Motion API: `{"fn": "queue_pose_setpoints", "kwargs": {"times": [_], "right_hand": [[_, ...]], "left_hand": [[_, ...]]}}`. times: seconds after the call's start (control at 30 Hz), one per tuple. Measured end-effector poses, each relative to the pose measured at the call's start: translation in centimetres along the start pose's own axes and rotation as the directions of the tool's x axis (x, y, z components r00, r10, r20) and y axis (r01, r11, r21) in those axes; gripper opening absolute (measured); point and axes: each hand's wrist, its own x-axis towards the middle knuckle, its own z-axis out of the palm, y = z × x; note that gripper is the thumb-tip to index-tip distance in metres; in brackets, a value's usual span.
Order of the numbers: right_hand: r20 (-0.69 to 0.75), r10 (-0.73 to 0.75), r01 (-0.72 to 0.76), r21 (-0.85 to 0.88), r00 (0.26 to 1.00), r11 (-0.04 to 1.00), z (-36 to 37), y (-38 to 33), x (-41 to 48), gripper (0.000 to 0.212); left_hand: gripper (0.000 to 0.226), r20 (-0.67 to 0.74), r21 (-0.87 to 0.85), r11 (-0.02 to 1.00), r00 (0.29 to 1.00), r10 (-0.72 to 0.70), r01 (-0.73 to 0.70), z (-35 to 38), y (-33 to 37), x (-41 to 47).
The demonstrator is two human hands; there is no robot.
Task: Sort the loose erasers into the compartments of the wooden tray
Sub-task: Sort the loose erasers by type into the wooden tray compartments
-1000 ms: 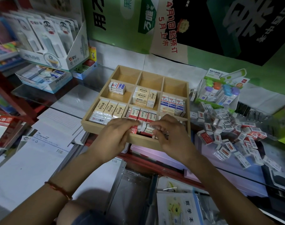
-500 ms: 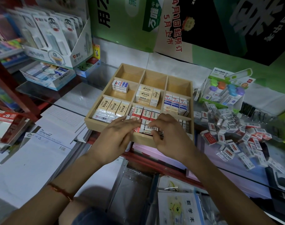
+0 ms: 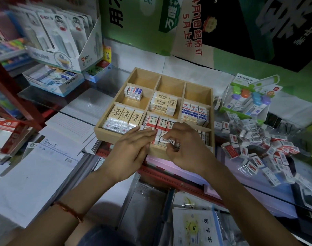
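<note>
In the middle of the glass tabletop (image 3: 91,104): the wooden tray (image 3: 104,135), divided in nine compartments. Back row of three showing only bare wood. In the middle row, from left to right: a small stack of blue-and-white erasers (image 3: 133,93), a block of cream erasers (image 3: 163,103), a row of white erasers with blue print (image 3: 195,111). In the front row: more cream erasers at left, red-and-white erasers (image 3: 157,122) in the centre, a few small ones at right, mostly hidden behind the right hand.

Both hands over the front centre compartment. Left hand (image 3: 132,148) flat, fingers straight and close together, fingertips (image 3: 150,133) resting on the erasers there; grip open, nothing held. Right hand (image 3: 185,146) with fingers curled, grip closed on one barcode eraser (image 3: 166,140), pinched between thumb and fingers, just behind the front wall of the tray and just beside the left fingertips. Cannot tell whether already lying in the compartment or lifted a little.

To the right of the tray, apart from both hands: the heap of loose erasers (image 3: 254,144), mostly red-and-white, spread over the tabletop. Behind the heap, a green display box (image 3: 249,98) with coloured items. To the left of the tray, a pad of letter paper (image 3: 50,157) and some lined sheets. On the left wrist, a red bracelet (image 3: 70,211).
</note>
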Motion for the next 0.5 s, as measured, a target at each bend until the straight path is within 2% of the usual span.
{"fn": "queue_pose_setpoints", "kwargs": {"times": [0.27,0.5], "right_hand": [[0.061,0.009,-0.011,0.033,0.998,0.999,-0.59,-0.1,0.57,0.019],[0.048,-0.046,0.048,-0.039,0.998,0.998,-0.59,-0.53,0.39,0.018]], "left_hand": [[0.04,-0.029,-0.046,0.997,0.998,-0.058,0.056,0.16,0.78,0.07],[0.036,-0.066,0.038,0.999,0.997,-0.028,0.03,0.51,0.71,0.16]]}}
